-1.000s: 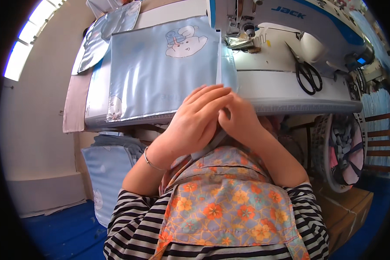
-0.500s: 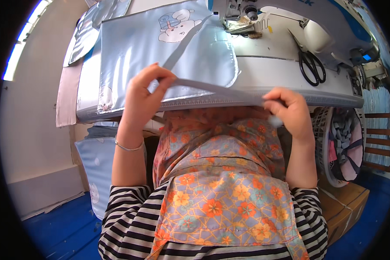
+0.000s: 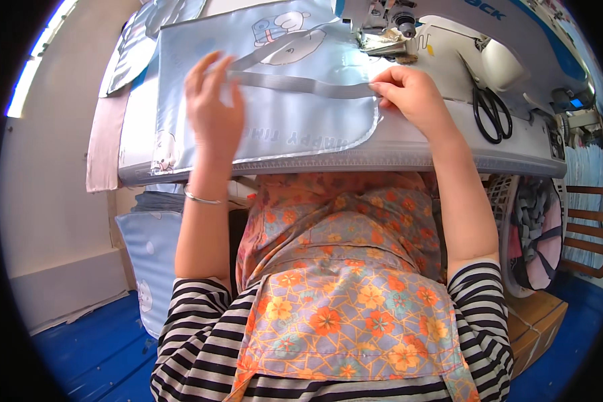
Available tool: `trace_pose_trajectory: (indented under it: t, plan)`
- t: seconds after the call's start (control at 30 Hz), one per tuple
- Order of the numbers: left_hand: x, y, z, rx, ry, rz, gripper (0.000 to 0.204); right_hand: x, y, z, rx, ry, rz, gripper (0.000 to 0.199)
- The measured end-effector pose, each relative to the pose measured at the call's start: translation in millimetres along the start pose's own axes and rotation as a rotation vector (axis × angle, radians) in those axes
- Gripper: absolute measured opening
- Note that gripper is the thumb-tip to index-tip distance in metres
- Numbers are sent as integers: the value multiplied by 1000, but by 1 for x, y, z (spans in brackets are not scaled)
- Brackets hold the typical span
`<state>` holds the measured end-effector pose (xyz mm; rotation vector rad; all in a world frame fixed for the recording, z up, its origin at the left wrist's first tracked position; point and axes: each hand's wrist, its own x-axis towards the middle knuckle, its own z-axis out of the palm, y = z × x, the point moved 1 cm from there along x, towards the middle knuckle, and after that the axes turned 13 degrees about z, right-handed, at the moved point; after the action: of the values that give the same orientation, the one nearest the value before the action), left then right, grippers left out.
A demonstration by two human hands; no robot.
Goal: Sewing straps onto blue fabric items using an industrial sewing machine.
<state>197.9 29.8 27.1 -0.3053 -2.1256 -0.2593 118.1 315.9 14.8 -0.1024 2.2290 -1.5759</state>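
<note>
Both hands up from table edge onto blue printed panel point(image 3: 275, 114). I see left hand point(image 3: 211, 110) and right hand point(image 3: 412, 94) pinching grey strap point(image 3: 301, 84) taut across it. Strap's far end hidden near sewing machine point(image 3: 449, 33). White table point(image 3: 449, 144), scissors point(image 3: 492, 114), blue floor point(image 3: 80, 348).

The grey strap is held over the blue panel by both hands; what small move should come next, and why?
Probably lower the grey strap flat onto the light blue fabric panel and slide its right end toward the sewing machine's presser foot. The left hand and right hand hold it stretched across the panel, and the right end lies just short of the foot.
</note>
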Motion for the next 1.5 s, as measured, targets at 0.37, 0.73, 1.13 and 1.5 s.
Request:
trace_pose_trajectory:
  t: [0.37, 0.73, 1.13, 1.5]
  plan:
    - [2, 89, 58, -364, -434, 365, 29, 13, 4, 9, -555, 258, -388, 11]
    - [9, 73, 67, -370, -435, 388, 27, 4, 11, 3, -779, 270, -831, 28]
    - [22, 41, 94, -393, -459, 405, 35, 30, 10, 8, -905, 333, -849, 34]
    - [-11, -68, -22, -14, -797, 161, 60, 25, 9, 10, -929, 367, -872, 31]
